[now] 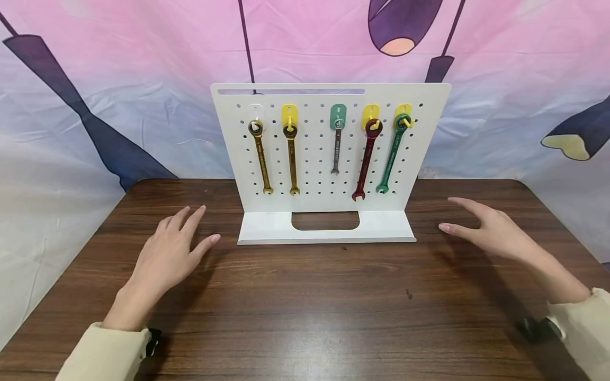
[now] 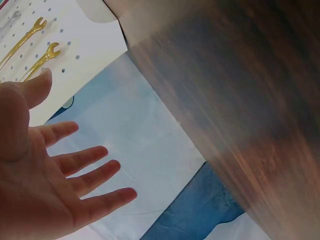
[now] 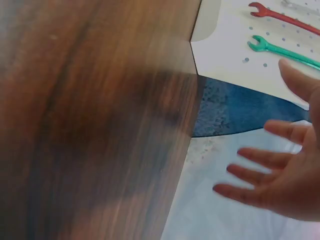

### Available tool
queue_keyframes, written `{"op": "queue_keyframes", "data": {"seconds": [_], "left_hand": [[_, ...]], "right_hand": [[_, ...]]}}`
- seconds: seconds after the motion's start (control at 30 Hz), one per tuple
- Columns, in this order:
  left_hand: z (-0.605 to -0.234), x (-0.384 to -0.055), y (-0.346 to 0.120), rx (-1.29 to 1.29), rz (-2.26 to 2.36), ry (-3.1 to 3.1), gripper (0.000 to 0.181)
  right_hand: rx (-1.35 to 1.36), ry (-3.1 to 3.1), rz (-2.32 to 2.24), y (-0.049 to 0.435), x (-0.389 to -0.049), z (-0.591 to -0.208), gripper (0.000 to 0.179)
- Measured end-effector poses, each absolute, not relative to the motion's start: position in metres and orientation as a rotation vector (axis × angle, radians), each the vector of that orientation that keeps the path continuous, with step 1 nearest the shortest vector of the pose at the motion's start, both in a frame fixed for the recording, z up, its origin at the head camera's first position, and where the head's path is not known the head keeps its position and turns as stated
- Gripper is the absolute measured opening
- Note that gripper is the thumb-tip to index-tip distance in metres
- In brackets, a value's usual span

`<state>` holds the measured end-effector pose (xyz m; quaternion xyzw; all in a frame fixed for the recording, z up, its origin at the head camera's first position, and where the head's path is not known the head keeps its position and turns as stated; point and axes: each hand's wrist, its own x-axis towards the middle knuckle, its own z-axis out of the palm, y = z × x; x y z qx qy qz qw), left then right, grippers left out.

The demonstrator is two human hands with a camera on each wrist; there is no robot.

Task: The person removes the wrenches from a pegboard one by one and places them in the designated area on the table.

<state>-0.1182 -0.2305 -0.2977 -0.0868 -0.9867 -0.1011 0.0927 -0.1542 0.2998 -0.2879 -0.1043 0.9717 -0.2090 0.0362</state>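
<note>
A white pegboard (image 1: 314, 201) stands on the table with several combination wrenches hanging from hooks. From left to right hang two gold wrenches, the left one (image 1: 261, 159) and its neighbour (image 1: 293, 164), then a small silver wrench (image 1: 337, 151), a red wrench (image 1: 366, 161) and a green wrench (image 1: 393, 153). My left hand (image 1: 167, 254) hovers left of the board, fingers spread and holding nothing; the gold wrenches are nearest to it. To the right of the board my right hand (image 1: 495, 233) hovers with extended fingers, also holding nothing, nearest the green wrench.
The hooks have white, yellow and green backing plates, such as the yellow hook (image 1: 289, 114). The board's base has a cut-out at its middle. Brown wood-grain table (image 1: 305, 296) spreads in front. A patterned cloth (image 1: 167, 106) hangs behind it.
</note>
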Motion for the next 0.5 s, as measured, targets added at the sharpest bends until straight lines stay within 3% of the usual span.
{"op": "queue_keyframes", "data": {"seconds": [0.5], "left_hand": [[-0.296,-0.119,-0.210,-0.292,-0.386,-2.955,0.066]], "right_hand": [[-0.436,2.893,-0.921,0.282,-0.177,-0.277,0.056]]}}
